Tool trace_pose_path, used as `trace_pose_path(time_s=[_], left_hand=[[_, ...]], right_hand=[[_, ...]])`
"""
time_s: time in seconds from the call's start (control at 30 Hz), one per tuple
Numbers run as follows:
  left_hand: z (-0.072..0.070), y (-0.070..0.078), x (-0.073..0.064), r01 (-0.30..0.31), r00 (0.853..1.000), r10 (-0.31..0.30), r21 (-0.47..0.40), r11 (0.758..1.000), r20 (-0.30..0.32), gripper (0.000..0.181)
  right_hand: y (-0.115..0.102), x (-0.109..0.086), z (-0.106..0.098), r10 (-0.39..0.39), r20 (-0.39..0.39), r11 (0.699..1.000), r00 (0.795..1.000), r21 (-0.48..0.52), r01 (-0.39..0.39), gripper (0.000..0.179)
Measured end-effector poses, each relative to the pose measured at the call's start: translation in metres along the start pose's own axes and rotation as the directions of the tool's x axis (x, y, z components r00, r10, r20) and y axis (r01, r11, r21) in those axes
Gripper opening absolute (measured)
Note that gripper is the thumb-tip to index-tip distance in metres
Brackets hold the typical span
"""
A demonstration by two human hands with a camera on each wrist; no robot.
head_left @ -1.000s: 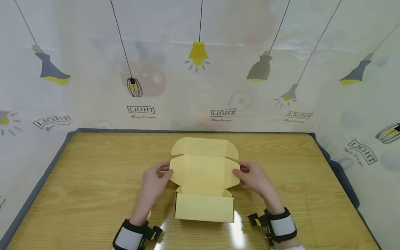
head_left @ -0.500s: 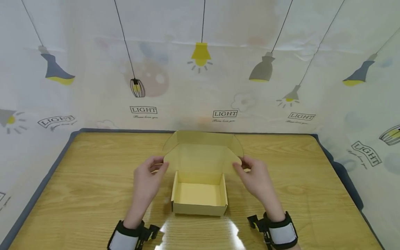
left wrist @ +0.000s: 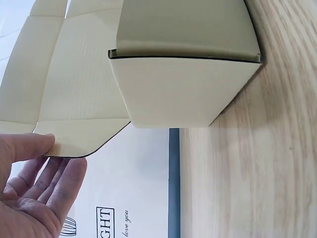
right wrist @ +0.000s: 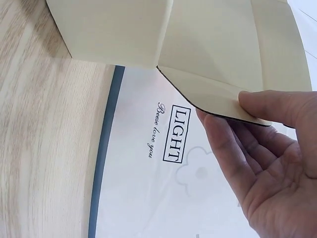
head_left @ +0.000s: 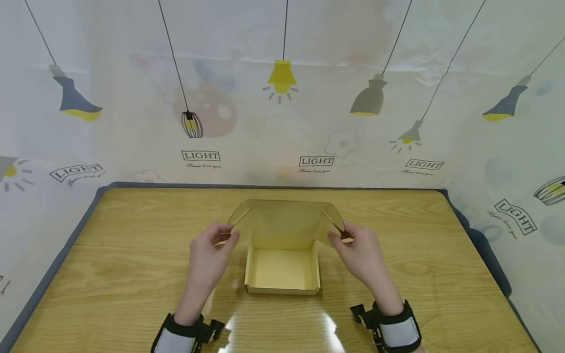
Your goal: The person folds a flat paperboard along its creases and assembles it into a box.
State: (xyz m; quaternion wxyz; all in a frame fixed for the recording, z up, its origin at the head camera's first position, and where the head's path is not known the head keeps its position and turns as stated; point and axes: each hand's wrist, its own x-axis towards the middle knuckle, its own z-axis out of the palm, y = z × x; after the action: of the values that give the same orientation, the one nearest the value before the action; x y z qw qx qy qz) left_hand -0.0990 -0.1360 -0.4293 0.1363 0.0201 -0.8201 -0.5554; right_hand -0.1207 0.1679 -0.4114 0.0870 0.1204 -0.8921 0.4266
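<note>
A small cream-yellow cardboard box [head_left: 282,291] sits in the middle of the table with its inside facing me. Its lid [head_left: 282,223] stands raised at the back, slanting over the box, with a side flap at each end. My left hand [head_left: 209,252] pinches the left side flap [left wrist: 74,139] between thumb and fingers. On the other side, the thumb and fingers of my right hand [head_left: 362,252] pinch the right side flap [right wrist: 208,94]. The narrow corner flaps at the lid's top edge are bent inward, close to my fingertips. Inside the box, only its bare floor shows.
The wood-grain table [head_left: 132,274] reaches to a dark blue edging [head_left: 198,185] at the back. Behind and at both sides hangs a pale sheet [head_left: 256,132] printed with lamps. Each wrist wears a strapped camera [head_left: 207,333].
The lid has risen from lying back and now leans further forward, its corner flaps folding in. The box turned from showing its front face to showing its inside. Both hands kept hold of the flaps.
</note>
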Motion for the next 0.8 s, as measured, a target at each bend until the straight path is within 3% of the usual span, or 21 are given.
trace_pose_path(time_s=[0.8], left_hand=[[-0.003,0.0003,0.0005,-0.006,1.0,0.006,0.014,1.0,0.016,0.009]], right_hand=[[0.0001,-0.0009,-0.0018,-0.008,0.026,1.0,1.0,-0.024,0.009,0.005]])
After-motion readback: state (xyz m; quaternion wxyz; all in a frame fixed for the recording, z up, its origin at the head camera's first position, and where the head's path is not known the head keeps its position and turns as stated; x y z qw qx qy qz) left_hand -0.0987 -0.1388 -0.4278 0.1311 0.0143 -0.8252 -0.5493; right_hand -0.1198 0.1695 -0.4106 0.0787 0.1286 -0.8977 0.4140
